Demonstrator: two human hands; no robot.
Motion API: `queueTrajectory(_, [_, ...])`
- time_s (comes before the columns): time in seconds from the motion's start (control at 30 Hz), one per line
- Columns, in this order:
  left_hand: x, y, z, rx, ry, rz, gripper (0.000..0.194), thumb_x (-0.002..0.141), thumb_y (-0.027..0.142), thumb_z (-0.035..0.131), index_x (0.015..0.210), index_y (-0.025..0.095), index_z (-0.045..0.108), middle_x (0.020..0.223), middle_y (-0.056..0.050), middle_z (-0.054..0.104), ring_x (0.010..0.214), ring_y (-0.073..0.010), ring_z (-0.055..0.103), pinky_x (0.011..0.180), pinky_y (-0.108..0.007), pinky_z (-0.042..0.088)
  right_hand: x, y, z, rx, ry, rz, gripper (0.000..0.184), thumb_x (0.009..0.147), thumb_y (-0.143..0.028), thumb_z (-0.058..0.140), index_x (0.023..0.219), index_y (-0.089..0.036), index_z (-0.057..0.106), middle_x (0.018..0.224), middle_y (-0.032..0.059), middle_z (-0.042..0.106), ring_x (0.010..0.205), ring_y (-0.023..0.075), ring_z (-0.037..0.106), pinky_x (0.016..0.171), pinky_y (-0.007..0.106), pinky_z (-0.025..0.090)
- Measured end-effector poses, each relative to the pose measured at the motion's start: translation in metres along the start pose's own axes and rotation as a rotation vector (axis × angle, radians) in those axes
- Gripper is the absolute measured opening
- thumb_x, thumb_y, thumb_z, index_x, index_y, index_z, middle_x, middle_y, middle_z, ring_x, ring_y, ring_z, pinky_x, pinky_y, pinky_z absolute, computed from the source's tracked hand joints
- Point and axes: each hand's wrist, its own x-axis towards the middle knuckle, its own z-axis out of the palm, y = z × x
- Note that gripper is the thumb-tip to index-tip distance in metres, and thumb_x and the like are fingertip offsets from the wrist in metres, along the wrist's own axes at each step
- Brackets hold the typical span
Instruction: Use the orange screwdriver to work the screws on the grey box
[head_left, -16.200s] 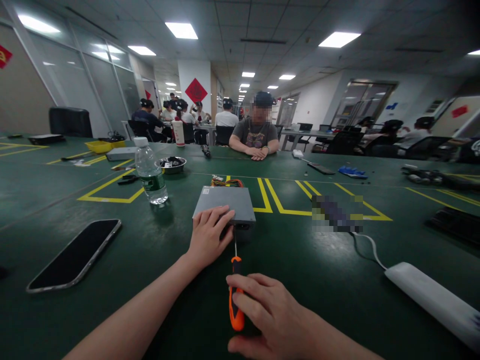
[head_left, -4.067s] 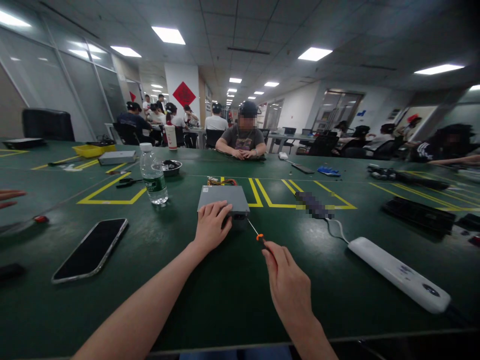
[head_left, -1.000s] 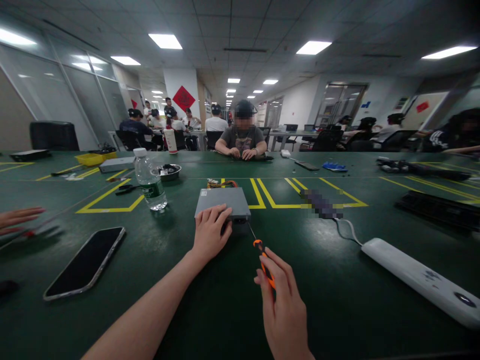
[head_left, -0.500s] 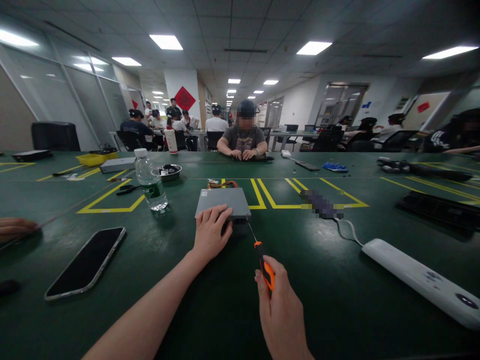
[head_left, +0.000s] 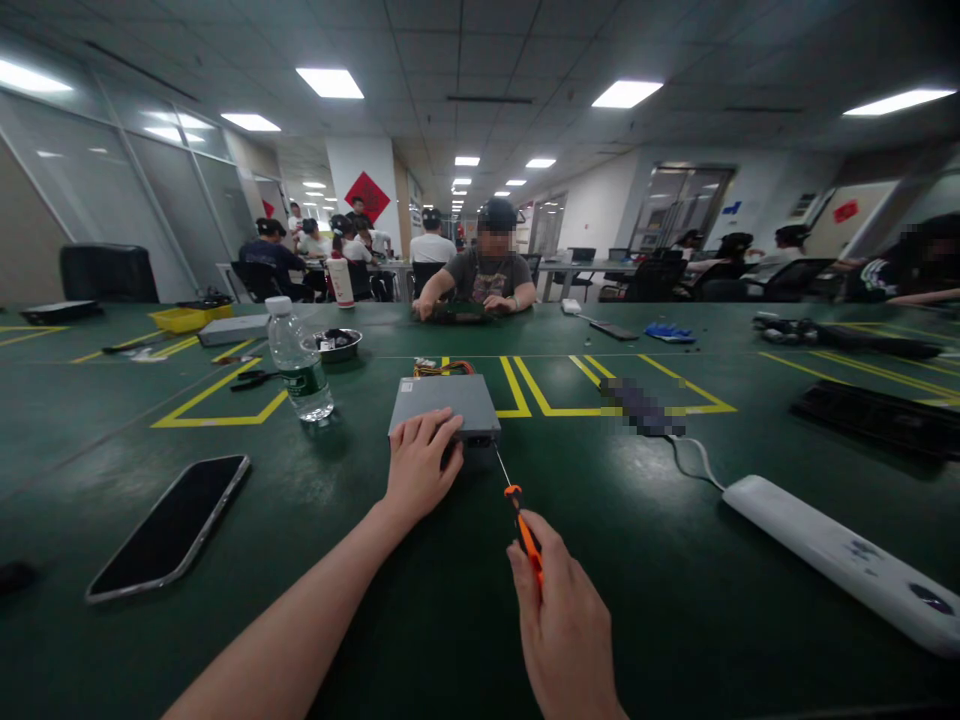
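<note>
A grey metal computer power supply (head_left: 444, 397) lies on the green table, its bundle of coloured wires (head_left: 446, 367) behind it. My left hand (head_left: 424, 455) grips its near side, fingers on the top face and thumb down along the front. In my right hand (head_left: 562, 600) is an orange and black screwdriver (head_left: 528, 540), its handle held between thumb and fingers. The screwdriver's thin shaft points up to the near right corner of the power supply, beside the socket. Whether the tip sits in a screw is too small to tell.
On the left lie a phone (head_left: 171, 525) and a water bottle (head_left: 300, 365), with a metal bowl (head_left: 339, 345) behind. To the right is a white power strip (head_left: 832, 555) with a cable. Across the table sits a person (head_left: 484, 265). Yellow tape (head_left: 630, 412) marks the tabletop.
The screwdriver handle has turned slightly within my right hand. My left hand and the power supply stay put. Another person's hand has left the left edge; the person opposite has spread their hands apart.
</note>
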Motion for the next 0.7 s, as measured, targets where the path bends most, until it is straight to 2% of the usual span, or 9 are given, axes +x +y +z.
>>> queueTrajectory(0.1, [0.0004, 0.0001, 0.0001, -0.001, 0.003, -0.004, 0.032, 0.083, 0.028, 0.051, 0.115, 0.028, 0.054, 0.121, -0.003, 0.057, 0.11, -0.0231, 0.047, 0.092, -0.04, 0.031, 0.0016, -0.0044, 0.0003, 0.012, -0.018, -0.03, 0.037, 0.097, -0.037, 0.024, 0.116, -0.014, 0.046, 0.112, 0.0171, 0.056, 0.096, 0.0249, 0.063, 0.07, 0.036, 0.057])
queueTrajectory(0.17, [0.0004, 0.0001, 0.0007, -0.005, 0.003, -0.007, 0.032, 0.083, 0.028, 0.05, 0.115, 0.028, 0.053, 0.121, -0.003, 0.057, 0.11, -0.0231, 0.047, 0.092, -0.04, 0.03, 0.0028, -0.0059, 0.0016, 0.022, 0.012, -0.06, 0.034, 0.097, -0.032, 0.025, 0.118, -0.013, 0.045, 0.114, 0.0182, 0.054, 0.1, 0.0249, 0.06, 0.073, 0.036, 0.057])
queueTrajectory(0.27, [0.0002, -0.0002, 0.0013, -0.008, 0.002, -0.012, 0.032, 0.083, 0.029, 0.05, 0.115, 0.028, 0.054, 0.121, -0.003, 0.056, 0.11, -0.0231, 0.047, 0.092, -0.04, 0.031, 0.0026, -0.0042, 0.0025, 0.046, 0.064, -0.068, 0.03, 0.098, -0.029, 0.027, 0.116, -0.014, 0.045, 0.106, 0.0155, 0.058, 0.094, 0.022, 0.063, 0.069, 0.03, 0.057])
queueTrajectory(0.33, [0.0, -0.0002, 0.0012, -0.011, 0.002, -0.014, 0.032, 0.083, 0.029, 0.05, 0.115, 0.028, 0.054, 0.121, -0.003, 0.056, 0.11, -0.0234, 0.047, 0.092, -0.04, 0.031, 0.0014, -0.0022, 0.0017, 0.05, 0.048, -0.022, 0.032, 0.098, -0.033, 0.026, 0.113, -0.014, 0.046, 0.095, 0.0124, 0.061, 0.08, 0.0196, 0.067, 0.058, 0.026, 0.057])
queueTrajectory(0.43, [0.0, 0.0002, 0.0009, -0.014, 0.004, -0.013, 0.032, 0.084, 0.028, 0.05, 0.115, 0.028, 0.054, 0.121, -0.004, 0.057, 0.11, -0.0238, 0.046, 0.091, -0.041, 0.031, 0.0005, -0.0023, -0.0001, 0.022, 0.002, 0.022, 0.037, 0.098, -0.04, 0.024, 0.109, -0.015, 0.048, 0.084, 0.0091, 0.062, 0.064, 0.0184, 0.066, 0.049, 0.026, 0.055])
queueTrajectory(0.53, [0.0004, 0.0003, 0.0006, -0.014, 0.001, -0.009, 0.032, 0.084, 0.028, 0.049, 0.115, 0.028, 0.054, 0.122, -0.004, 0.056, 0.111, -0.0238, 0.046, 0.092, -0.041, 0.03, 0.002, -0.0058, -0.0001, -0.003, -0.022, 0.002, 0.036, 0.098, -0.038, 0.024, 0.112, -0.015, 0.046, 0.099, 0.0141, 0.06, 0.076, 0.0211, 0.067, 0.055, 0.029, 0.057])
queueTrajectory(0.6, [0.0006, 0.0002, 0.0006, -0.013, 0.0, -0.009, 0.031, 0.084, 0.028, 0.05, 0.115, 0.028, 0.054, 0.122, -0.004, 0.056, 0.11, -0.0238, 0.047, 0.091, -0.041, 0.031, 0.0031, -0.0071, 0.0009, -0.006, 0.009, -0.03, 0.034, 0.098, -0.035, 0.023, 0.115, -0.014, 0.044, 0.106, 0.0167, 0.057, 0.087, 0.0228, 0.065, 0.061, 0.031, 0.057])
queueTrajectory(0.63, [0.0007, 0.0002, 0.0007, -0.013, 0.001, -0.009, 0.032, 0.084, 0.028, 0.05, 0.115, 0.028, 0.054, 0.121, -0.004, 0.056, 0.11, -0.0239, 0.047, 0.091, -0.041, 0.031, 0.0034, -0.0069, 0.0014, -0.005, 0.033, -0.043, 0.033, 0.098, -0.034, 0.023, 0.116, -0.014, 0.043, 0.106, 0.0168, 0.057, 0.089, 0.0231, 0.065, 0.063, 0.031, 0.057])
queueTrajectory(0.7, [0.0007, 0.0, 0.0007, -0.013, 0.004, -0.008, 0.032, 0.084, 0.029, 0.05, 0.115, 0.028, 0.054, 0.121, -0.004, 0.057, 0.11, -0.024, 0.047, 0.09, -0.041, 0.031, 0.0032, -0.005, 0.0019, -0.001, 0.055, -0.039, 0.033, 0.098, -0.034, 0.023, 0.114, -0.014, 0.044, 0.096, 0.0139, 0.06, 0.081, 0.0216, 0.067, 0.058, 0.029, 0.057])
